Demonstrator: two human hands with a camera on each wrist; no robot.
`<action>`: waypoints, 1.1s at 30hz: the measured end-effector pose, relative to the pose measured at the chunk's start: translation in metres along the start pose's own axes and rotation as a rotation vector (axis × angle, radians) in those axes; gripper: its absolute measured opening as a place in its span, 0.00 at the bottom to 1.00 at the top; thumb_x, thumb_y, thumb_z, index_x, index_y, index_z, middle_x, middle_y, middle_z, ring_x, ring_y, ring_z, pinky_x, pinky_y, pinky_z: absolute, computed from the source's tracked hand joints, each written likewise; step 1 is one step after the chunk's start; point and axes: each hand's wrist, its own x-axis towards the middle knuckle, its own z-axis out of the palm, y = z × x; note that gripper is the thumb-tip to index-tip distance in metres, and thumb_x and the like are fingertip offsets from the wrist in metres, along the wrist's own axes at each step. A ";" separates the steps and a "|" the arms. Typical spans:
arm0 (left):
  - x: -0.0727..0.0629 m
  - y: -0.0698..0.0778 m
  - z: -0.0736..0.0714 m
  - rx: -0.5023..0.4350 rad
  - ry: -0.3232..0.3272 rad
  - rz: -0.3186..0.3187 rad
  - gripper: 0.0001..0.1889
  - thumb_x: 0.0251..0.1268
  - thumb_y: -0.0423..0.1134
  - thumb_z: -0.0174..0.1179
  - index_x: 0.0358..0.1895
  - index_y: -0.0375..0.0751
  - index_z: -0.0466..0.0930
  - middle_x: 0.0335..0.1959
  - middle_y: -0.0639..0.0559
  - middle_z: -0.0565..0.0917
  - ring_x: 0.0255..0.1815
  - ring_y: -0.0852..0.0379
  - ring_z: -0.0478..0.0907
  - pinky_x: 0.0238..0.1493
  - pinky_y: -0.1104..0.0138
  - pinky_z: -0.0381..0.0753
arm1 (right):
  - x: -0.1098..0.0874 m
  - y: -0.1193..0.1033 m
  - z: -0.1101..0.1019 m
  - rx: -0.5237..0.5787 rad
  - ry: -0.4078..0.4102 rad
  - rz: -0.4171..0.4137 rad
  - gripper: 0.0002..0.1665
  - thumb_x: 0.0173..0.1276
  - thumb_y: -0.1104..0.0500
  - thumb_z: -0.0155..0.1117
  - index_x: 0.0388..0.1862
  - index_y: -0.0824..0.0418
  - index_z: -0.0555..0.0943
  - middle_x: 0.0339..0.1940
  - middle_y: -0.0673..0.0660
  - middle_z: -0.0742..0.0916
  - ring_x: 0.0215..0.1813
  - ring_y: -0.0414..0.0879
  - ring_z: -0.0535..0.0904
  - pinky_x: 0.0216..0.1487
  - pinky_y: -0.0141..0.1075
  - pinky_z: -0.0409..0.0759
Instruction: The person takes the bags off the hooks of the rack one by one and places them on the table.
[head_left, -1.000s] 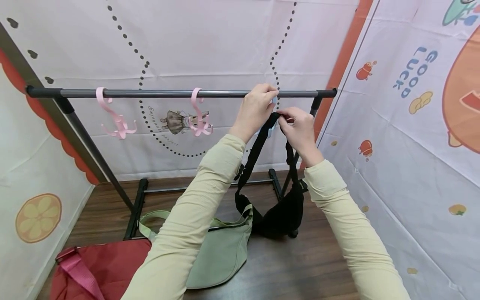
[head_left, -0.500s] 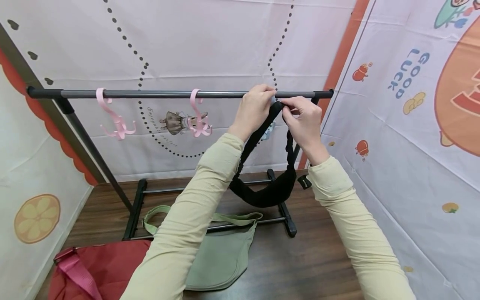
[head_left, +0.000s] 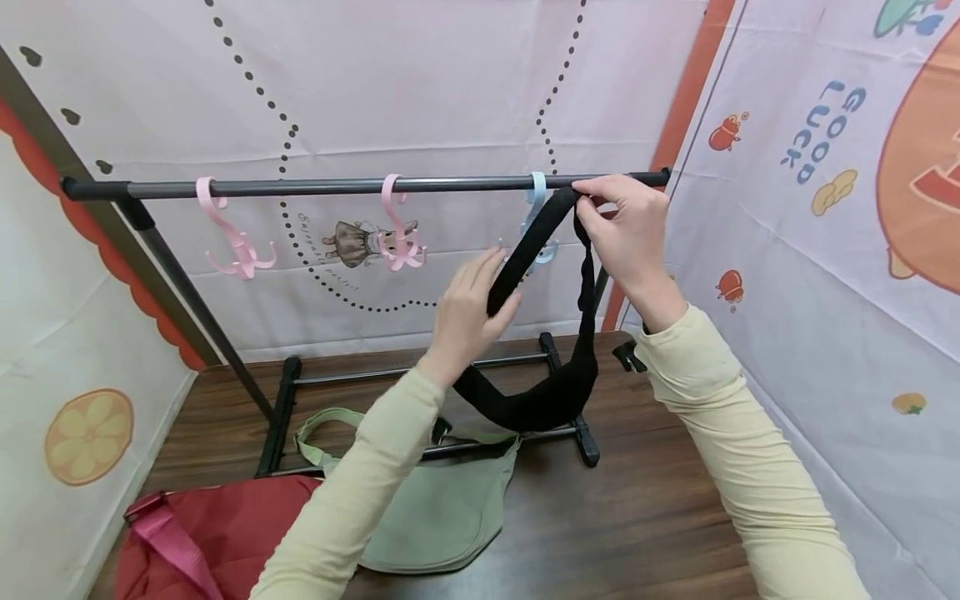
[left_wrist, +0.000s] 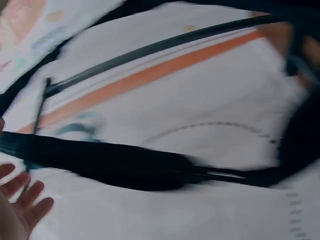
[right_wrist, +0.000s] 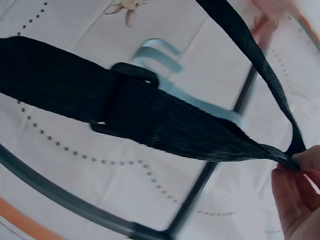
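Note:
A black bag (head_left: 551,396) hangs by its strap (right_wrist: 200,125) from my right hand (head_left: 630,233), just below the rack's bar. Thumb and fingers pinch the strap's top fold, as the right wrist view shows. My left hand (head_left: 468,312) is lower, beside the left run of strap, its fingers spread and fairly straight. In the left wrist view the left hand (left_wrist: 22,205) appears below the strap; whether it touches is unclear. Behind the strap, a light blue hook (head_left: 538,196) hangs on the bar, partly covered by the strap.
Two pink hooks (head_left: 238,250) hang farther left on the dark bar (head_left: 300,187). On the wooden floor (head_left: 600,533) lie a green bag (head_left: 442,517) and a red bag (head_left: 240,525). Printed cloth walls (head_left: 810,333) stand behind and to the right.
My left hand has left the blue hook and moved down and left, opening. The right hand has raised the strap and shifted right. The black bag has come up off the floor.

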 end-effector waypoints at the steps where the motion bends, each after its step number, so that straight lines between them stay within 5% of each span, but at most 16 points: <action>1: -0.015 -0.004 0.002 0.009 -0.027 -0.045 0.31 0.55 0.47 0.60 0.61 0.36 0.66 0.59 0.44 0.71 0.58 0.49 0.69 0.56 0.59 0.71 | 0.001 -0.003 -0.002 -0.013 -0.006 0.000 0.11 0.58 0.70 0.57 0.35 0.65 0.86 0.32 0.58 0.87 0.31 0.44 0.81 0.30 0.23 0.77; 5: -0.071 -0.018 0.006 -0.004 -0.154 -0.250 0.43 0.47 0.58 0.64 0.65 0.39 0.60 0.60 0.42 0.69 0.59 0.46 0.67 0.53 0.53 0.71 | 0.005 -0.017 -0.013 -0.035 -0.020 0.011 0.11 0.58 0.69 0.57 0.34 0.65 0.86 0.31 0.58 0.87 0.31 0.44 0.81 0.30 0.21 0.74; 9: -0.116 -0.028 0.006 -0.113 -0.270 -0.414 0.44 0.46 0.55 0.66 0.66 0.41 0.59 0.60 0.42 0.69 0.58 0.45 0.68 0.52 0.50 0.71 | 0.005 -0.027 -0.023 -0.027 -0.013 0.053 0.11 0.59 0.68 0.57 0.34 0.64 0.86 0.30 0.58 0.87 0.30 0.45 0.79 0.31 0.17 0.69; 13: -0.148 -0.036 0.010 -0.274 -0.373 -0.514 0.38 0.49 0.47 0.67 0.64 0.42 0.63 0.59 0.44 0.71 0.57 0.48 0.70 0.52 0.53 0.72 | 0.005 -0.032 -0.029 -0.017 -0.007 0.062 0.11 0.59 0.68 0.57 0.34 0.63 0.86 0.30 0.57 0.87 0.29 0.42 0.77 0.30 0.18 0.69; 16: -0.162 -0.039 0.016 -0.393 -0.390 -0.570 0.32 0.50 0.41 0.67 0.60 0.41 0.67 0.54 0.45 0.74 0.54 0.49 0.72 0.51 0.55 0.74 | 0.004 -0.034 -0.030 0.001 -0.004 0.047 0.11 0.58 0.69 0.57 0.34 0.63 0.86 0.30 0.57 0.87 0.28 0.36 0.75 0.29 0.19 0.70; 24: -0.176 -0.039 0.029 -0.639 -0.250 -0.689 0.17 0.56 0.34 0.62 0.50 0.39 0.75 0.44 0.42 0.79 0.46 0.46 0.77 0.45 0.60 0.79 | 0.003 -0.039 -0.034 0.053 0.021 0.045 0.10 0.57 0.70 0.57 0.32 0.65 0.86 0.29 0.57 0.86 0.27 0.30 0.74 0.29 0.19 0.72; 29: -0.175 -0.036 0.029 -0.614 -0.109 -0.678 0.11 0.57 0.33 0.61 0.44 0.39 0.77 0.40 0.43 0.80 0.43 0.48 0.79 0.37 0.66 0.81 | 0.003 -0.027 -0.037 0.025 0.043 0.058 0.11 0.57 0.70 0.56 0.32 0.66 0.86 0.28 0.60 0.86 0.26 0.25 0.73 0.28 0.18 0.71; 33: -0.173 -0.035 0.025 -0.560 0.001 -0.699 0.08 0.53 0.31 0.64 0.37 0.39 0.78 0.34 0.48 0.80 0.38 0.53 0.79 0.35 0.67 0.81 | -0.001 -0.009 -0.039 -0.047 0.023 0.166 0.12 0.58 0.67 0.55 0.33 0.65 0.86 0.26 0.60 0.86 0.24 0.23 0.69 0.23 0.21 0.63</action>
